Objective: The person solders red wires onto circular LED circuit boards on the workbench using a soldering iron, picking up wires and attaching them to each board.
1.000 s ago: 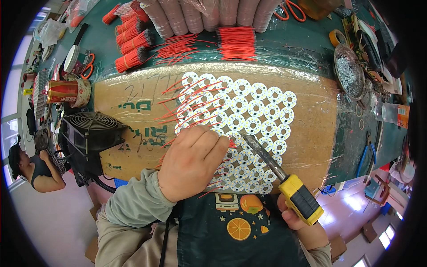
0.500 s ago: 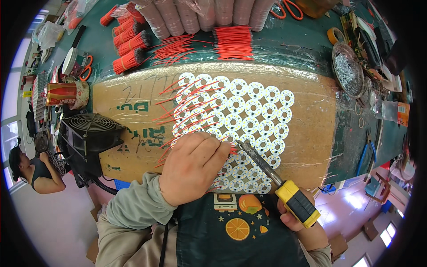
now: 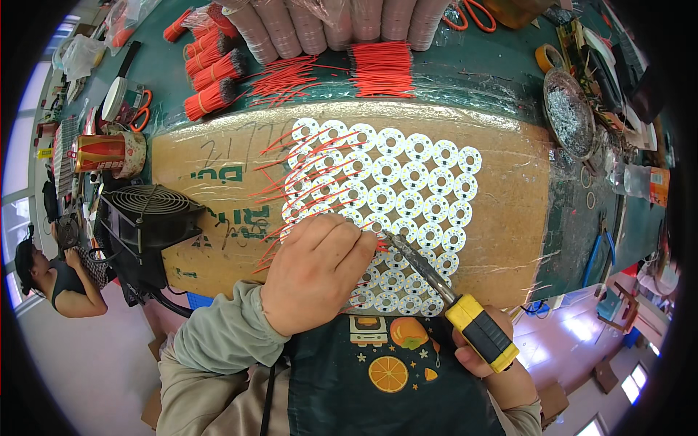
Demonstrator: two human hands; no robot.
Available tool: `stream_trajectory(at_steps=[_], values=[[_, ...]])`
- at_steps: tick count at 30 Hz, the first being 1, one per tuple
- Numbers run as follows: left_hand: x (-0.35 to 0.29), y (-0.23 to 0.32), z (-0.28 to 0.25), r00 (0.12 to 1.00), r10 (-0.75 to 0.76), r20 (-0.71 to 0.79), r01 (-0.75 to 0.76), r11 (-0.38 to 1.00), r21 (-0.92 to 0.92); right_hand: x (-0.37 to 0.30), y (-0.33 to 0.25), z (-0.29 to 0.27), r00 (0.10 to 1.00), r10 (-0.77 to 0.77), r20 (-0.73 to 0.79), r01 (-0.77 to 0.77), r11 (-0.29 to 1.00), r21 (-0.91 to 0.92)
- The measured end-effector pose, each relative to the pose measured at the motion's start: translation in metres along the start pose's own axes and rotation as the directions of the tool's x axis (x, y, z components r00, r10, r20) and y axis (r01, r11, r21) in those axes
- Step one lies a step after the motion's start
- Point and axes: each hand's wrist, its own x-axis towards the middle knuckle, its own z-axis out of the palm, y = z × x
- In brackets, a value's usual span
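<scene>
The person's left hand [image 3: 316, 272] lies knuckles-up on the near edge of the grid of round white LED boards [image 3: 389, 196], its fingers curled down and pinched together over something small at the boards' surface; what they pinch is hidden under the hand, though thin red wires [image 3: 291, 185] fan out from just beside it. The right hand [image 3: 491, 363] is clenched around the yellow-and-black handle of a soldering iron [image 3: 451, 301], low at the person's waist. The iron's metal shaft slants up and to the left, and its tip meets the boards right beside the left fingertips [image 3: 367, 236].

The boards sit in tight rows on a brown cardboard sheet [image 3: 218, 182] under clear film, and many on the left side already carry red leads that splay out over the cardboard. The cardboard lies on a green workbench [image 3: 465, 69]. Beyond it, at the far edge, loose cut red wires [image 3: 378, 69] lie in a heap, with bundled red wires [image 3: 211, 65] to their left and stacks of pale discs [image 3: 327, 22] behind. A small black fan [image 3: 149, 218] stands at the cardboard's left end, a red can [image 3: 105, 152] just behind it. A round metal dish of silvery scraps [image 3: 567, 120] rests to the right. Another person [image 3: 62, 280] sits well off to the left.
</scene>
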Motion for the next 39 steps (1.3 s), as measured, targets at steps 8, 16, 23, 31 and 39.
stream_trajectory(at_steps=[8, 16, 23, 31, 39], values=[[0.001, 0.0, 0.0, 1.0, 0.006, -0.017, -0.006, 1.0, 0.001, 0.001, -0.001, 0.001, 0.999, 0.034, 0.017, -0.035, 0.993, 0.109], [0.002, 0.002, -0.001, 0.999, -0.028, -0.029, 0.027, 0.999, -0.028, -0.024, 0.028, -0.001, 0.997, 0.027, -0.073, 0.005, 0.91, 0.414], [0.019, -0.008, -0.018, 0.996, -0.083, 0.023, 0.083, 0.996, -0.024, 0.0, 0.02, 0.003, 0.99, -0.066, -0.129, 0.127, 0.823, 0.554], [0.026, -0.022, 0.0, 0.998, -0.028, -0.048, 0.03, 0.999, 0.035, 0.003, 0.031, -0.001, 0.992, -0.099, -0.08, 0.103, 0.994, 0.049], [0.029, -0.019, 0.001, 0.998, -0.021, -0.062, 0.026, 0.997, 0.067, 0.01, 0.029, -0.002, 0.995, -0.072, -0.076, 0.074, 0.997, 0.025]])
